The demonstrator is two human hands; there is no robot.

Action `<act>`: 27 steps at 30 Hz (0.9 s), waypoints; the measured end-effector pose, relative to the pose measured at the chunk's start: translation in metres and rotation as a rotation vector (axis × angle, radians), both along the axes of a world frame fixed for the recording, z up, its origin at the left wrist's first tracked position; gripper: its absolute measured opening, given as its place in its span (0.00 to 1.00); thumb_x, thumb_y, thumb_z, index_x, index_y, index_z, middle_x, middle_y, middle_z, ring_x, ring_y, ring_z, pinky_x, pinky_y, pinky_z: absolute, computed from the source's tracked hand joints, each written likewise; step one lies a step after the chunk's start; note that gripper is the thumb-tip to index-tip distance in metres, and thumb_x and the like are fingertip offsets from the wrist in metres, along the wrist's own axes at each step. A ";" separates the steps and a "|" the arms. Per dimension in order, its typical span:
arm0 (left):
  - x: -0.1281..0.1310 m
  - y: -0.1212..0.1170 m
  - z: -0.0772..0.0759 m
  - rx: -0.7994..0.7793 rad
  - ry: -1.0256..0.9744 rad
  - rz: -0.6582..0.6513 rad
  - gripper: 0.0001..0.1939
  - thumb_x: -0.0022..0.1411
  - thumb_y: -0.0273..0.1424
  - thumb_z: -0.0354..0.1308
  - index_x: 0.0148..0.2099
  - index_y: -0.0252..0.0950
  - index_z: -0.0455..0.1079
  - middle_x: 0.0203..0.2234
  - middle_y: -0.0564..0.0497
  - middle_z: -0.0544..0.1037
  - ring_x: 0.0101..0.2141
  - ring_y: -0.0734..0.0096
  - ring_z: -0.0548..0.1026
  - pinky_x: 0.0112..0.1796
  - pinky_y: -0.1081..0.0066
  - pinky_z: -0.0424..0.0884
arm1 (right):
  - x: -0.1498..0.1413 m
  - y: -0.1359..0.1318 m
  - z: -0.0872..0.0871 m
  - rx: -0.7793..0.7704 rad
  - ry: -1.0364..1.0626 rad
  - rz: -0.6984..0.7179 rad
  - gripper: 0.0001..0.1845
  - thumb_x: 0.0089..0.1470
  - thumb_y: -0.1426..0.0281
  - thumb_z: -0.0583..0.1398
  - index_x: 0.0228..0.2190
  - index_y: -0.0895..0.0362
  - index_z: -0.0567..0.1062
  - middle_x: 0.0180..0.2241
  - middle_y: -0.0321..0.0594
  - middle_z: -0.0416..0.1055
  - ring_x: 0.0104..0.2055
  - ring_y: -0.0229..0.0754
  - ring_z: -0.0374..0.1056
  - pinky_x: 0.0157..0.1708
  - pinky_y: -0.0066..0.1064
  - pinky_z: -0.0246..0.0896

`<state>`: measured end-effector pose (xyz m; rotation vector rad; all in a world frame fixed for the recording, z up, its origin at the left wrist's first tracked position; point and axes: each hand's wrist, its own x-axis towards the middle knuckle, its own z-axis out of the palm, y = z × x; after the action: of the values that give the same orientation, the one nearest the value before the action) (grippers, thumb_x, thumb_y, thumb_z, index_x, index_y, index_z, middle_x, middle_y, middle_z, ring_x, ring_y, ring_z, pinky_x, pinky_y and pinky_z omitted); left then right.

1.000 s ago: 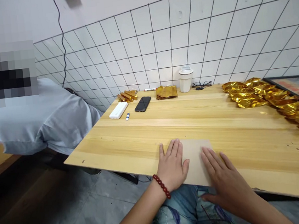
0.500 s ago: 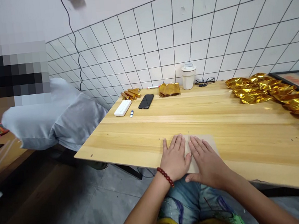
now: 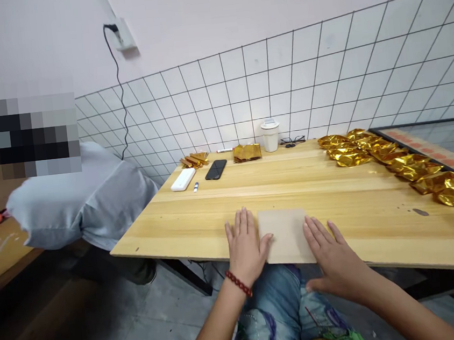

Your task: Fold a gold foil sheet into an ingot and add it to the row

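Observation:
A flat, light-brown square sheet, perhaps paper or thin card, lies at the table's near edge. At its left side rests my left hand, palm down, fingers stretched forward, thumb tip over the sheet; a dark red bead bracelet circles that wrist. My right hand is at the sheet's right side, fingers extended and thumb spread, fingertips by the sheet's edge. Neither hand grips anything.
Folded gold foil pieces line the right side beside a black-edged frame. At the back stand gold foil stacks, a white cup, glasses, a phone and a white power bank. A person in grey sits left.
My hands have moved apart from the middle of the sheet to its two sides, uncovering it. The camera view has tilted upward and turned slightly right.

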<state>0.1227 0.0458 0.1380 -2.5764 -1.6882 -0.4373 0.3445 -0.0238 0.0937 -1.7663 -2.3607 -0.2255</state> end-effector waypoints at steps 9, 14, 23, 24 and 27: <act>0.001 -0.016 -0.026 -0.033 0.130 -0.440 0.46 0.63 0.48 0.53 0.72 0.24 0.43 0.71 0.36 0.46 0.70 0.52 0.43 0.67 0.50 0.43 | -0.048 0.023 0.005 -0.101 0.063 0.153 0.66 0.39 0.37 0.62 0.65 0.72 0.57 0.68 0.65 0.48 0.70 0.64 0.44 0.68 0.56 0.34; -0.001 -0.009 -0.040 0.003 0.136 -0.410 0.39 0.64 0.36 0.51 0.71 0.25 0.46 0.70 0.36 0.49 0.70 0.52 0.47 0.67 0.53 0.44 | -0.043 0.022 -0.006 0.042 0.029 0.139 0.55 0.46 0.45 0.64 0.63 0.70 0.61 0.67 0.61 0.52 0.68 0.61 0.50 0.66 0.50 0.43; -0.004 -0.011 -0.031 0.001 0.142 -0.441 0.35 0.68 0.38 0.47 0.70 0.25 0.49 0.69 0.36 0.52 0.69 0.51 0.51 0.66 0.52 0.48 | 0.000 -0.002 -0.015 0.292 -0.027 0.144 0.43 0.57 0.66 0.53 0.69 0.63 0.45 0.66 0.52 0.58 0.66 0.53 0.56 0.62 0.49 0.50; -0.003 -0.011 -0.030 -0.003 0.144 -0.439 0.34 0.68 0.38 0.47 0.70 0.25 0.49 0.69 0.36 0.52 0.69 0.51 0.51 0.66 0.52 0.48 | 0.004 -0.003 -0.016 0.300 -0.040 0.152 0.43 0.56 0.68 0.52 0.69 0.62 0.45 0.66 0.52 0.58 0.66 0.54 0.56 0.62 0.50 0.50; -0.003 -0.011 -0.027 -0.010 0.143 -0.428 0.34 0.68 0.37 0.47 0.70 0.25 0.49 0.69 0.36 0.53 0.68 0.52 0.52 0.66 0.53 0.48 | 0.012 -0.005 -0.019 0.302 -0.046 0.161 0.44 0.56 0.69 0.52 0.70 0.61 0.43 0.65 0.52 0.59 0.65 0.56 0.58 0.61 0.54 0.50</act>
<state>0.1200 0.0344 0.1106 -2.8926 -1.0953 -0.2445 0.3563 -0.0290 0.0743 -1.4409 -2.3363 -0.5706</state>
